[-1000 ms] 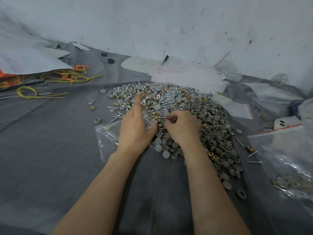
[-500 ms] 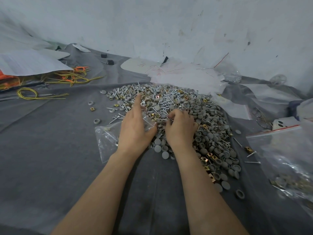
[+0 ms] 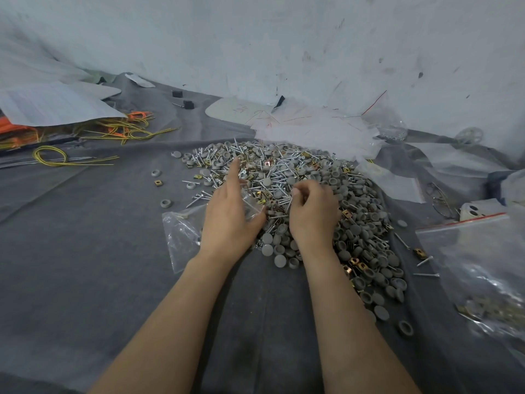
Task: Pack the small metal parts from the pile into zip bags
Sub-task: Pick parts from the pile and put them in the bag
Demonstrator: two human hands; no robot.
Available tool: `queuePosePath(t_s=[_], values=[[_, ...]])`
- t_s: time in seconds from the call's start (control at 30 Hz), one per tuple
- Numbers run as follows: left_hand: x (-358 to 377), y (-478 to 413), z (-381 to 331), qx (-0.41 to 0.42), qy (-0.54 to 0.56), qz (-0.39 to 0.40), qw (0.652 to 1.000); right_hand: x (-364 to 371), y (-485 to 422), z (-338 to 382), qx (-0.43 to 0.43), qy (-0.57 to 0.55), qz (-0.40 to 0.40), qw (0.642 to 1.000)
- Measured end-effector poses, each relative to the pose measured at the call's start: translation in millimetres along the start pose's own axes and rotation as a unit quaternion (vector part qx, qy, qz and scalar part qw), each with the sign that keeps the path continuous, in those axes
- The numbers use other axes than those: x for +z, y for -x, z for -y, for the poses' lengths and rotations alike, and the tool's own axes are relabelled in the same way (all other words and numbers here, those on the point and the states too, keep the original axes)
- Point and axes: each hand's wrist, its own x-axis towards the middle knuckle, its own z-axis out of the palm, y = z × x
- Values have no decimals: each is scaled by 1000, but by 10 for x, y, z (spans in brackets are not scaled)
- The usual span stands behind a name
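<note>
The left grip (image 3: 231, 220) is closed on the mouth of a small clear plastic zip bag (image 3: 181, 237), pinched between thumb and curled fingers, with the index finger stretched forward. The right grip (image 3: 312, 211) is curled tight, a thin silver screw (image 3: 289, 205) pinched at its fingertips; anything else in the palm is hidden. The heap of grey round caps, silver screws and brass clips (image 3: 284, 172) is spread on grey cloth (image 3: 85, 251) just ahead, its near edge covered by both. Only 2 or 3 pieces can be made out in the small bag. A larger clear zip bag with a red seal strip (image 3: 468, 251), cut off at the right edge, is seen holding a blurred cluster of parts.
</note>
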Motion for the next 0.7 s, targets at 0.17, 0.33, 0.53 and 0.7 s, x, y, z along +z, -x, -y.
queuePosePath(t_s=[0.17, 0.33, 0.53, 0.7], values=[[1, -1, -1, 0, 1, 1, 1000, -14, -20, 4, 5, -93, -23, 995], [-3, 5, -4, 0, 0, 2, 1000, -22, -62, -37, 31, -138, -41, 989], [-4, 4, -9, 1, -2, 3, 1000, -16, 6, 75, -44, -183, -76, 979], [-14, 1, -15, 4, 3, 14, 1000, 14, 62, 211, -91, -223, 126, 962]])
